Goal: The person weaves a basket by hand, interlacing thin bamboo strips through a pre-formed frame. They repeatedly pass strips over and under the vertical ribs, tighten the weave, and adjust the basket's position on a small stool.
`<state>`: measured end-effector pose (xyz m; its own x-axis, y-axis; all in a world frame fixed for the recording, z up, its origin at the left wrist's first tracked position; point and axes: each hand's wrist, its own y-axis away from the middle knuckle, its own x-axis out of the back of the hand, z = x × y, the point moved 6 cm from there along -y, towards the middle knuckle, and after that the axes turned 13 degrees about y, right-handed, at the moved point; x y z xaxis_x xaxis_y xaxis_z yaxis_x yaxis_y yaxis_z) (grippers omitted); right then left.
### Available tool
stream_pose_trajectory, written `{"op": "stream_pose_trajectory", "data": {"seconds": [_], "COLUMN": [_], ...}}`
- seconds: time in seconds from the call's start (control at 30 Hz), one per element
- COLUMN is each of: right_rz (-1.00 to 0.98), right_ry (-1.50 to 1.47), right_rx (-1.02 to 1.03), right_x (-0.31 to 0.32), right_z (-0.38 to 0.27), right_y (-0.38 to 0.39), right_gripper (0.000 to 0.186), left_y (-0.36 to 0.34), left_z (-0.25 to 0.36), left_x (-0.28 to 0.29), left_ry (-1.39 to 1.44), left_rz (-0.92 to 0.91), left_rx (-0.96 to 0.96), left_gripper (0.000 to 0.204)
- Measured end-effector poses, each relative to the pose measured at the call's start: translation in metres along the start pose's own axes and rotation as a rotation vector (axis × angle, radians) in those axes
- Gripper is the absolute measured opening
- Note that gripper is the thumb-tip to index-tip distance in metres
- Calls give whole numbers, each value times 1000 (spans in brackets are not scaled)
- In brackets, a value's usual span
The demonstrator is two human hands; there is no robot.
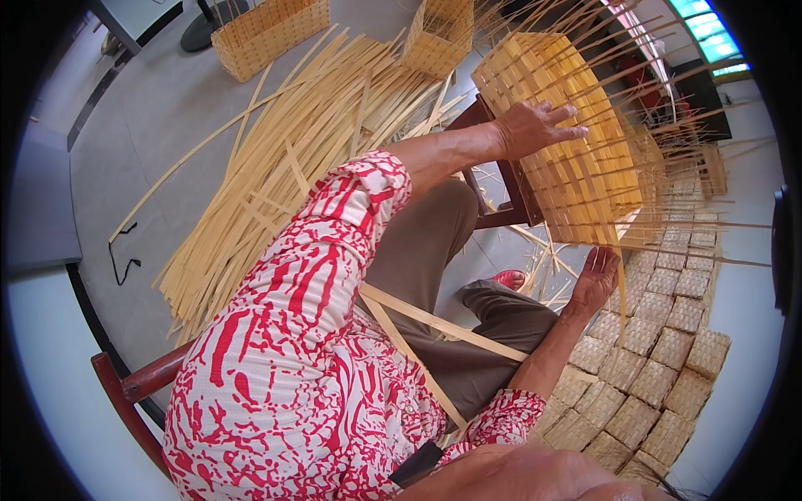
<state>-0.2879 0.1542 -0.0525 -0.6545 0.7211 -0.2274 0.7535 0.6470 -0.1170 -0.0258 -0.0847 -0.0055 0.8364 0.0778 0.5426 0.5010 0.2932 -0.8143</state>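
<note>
A partly woven bamboo basket lies tilted on a dark wooden stool, its long unwoven stakes fanning out to the right. My left hand rests on the basket's woven side with its fingers stretched out. At the basket's near lower edge, my right hand has its fingers close together against a bamboo strip that hangs down from the weave. The basket's edge partly hides these fingertips. Two loose strips lie across my lap.
A big pile of split bamboo strips covers the floor to the left. Two finished-looking baskets stand behind it. Rows of small woven blocks lie along the right wall. A red chair frame is at lower left.
</note>
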Motion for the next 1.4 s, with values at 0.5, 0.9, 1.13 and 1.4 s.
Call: {"op": "stream_pose_trajectory", "data": {"seconds": [0.5,0.9,1.13,1.4], "right_rz": [8,-76,-93,-98], "right_ry": [-75,25,96,210], "right_rx": [28,47,162,335], "right_x": [-18,-73,-87,-105], "right_z": [-1,-9,-15,-24], "right_y": [1,27,33,42], "right_gripper": [21,21,22,22], "left_y": [35,-53,-52,-48], "left_z": [77,129,123,117], "left_x": [4,-26,-23,1], "left_ry": [288,467,471,428], "left_rz": [-269,-179,-317,-324], "left_rx": [-128,-14,-49,-52], "left_gripper": [20,23,17,15]}}
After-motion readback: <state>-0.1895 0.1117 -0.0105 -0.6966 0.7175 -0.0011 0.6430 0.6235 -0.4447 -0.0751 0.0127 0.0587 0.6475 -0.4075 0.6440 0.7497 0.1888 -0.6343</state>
